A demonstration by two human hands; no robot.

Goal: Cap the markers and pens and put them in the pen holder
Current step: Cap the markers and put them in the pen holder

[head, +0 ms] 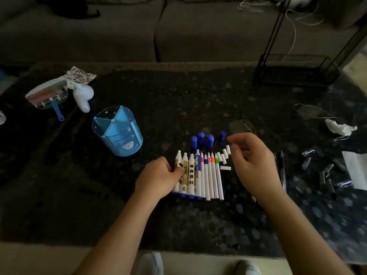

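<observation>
Stone, dark and speckled, makes up the worktop (pixel 198 96), which stands in a dim room before a grey sofa (pixel 119 36). A black wire rack (pixel 294 70) sits at the far right corner. The blue pen holder (pixel 119 133) stands upright left of centre, its divided compartments holding nothing that shows. Four thick markers (pixel 188 173) lie uncapped, side by side, tips pointing away, and touching them on the right lies a row of thin pens (pixel 211 175) with coloured bands. Blue caps (pixel 201 138) stand just beyond the marker tips, and small white caps (pixel 224 155) lie beside the thin pens.

The left hand (pixel 158 175) lies against the leftmost marker with its thumb on the barrel. Whether the fingers close round it cannot be told, since the hand's back covers them. The right hand (pixel 252 163) hovers above the white caps, fingers loosely bent and apart, with nothing seen in it.

Dark pens (pixel 282 169) lie partly behind the right wrist. Clear caps (pixel 306 162) scattered near the right edge are blurred. A crumpled tissue (pixel 339 127) lies farther back. At far left a printed packet (pixel 47 94) and a white figure (pixel 83 96) are too dim to read. Shoes (pixel 151 262) are cut off by the bottom edge.
</observation>
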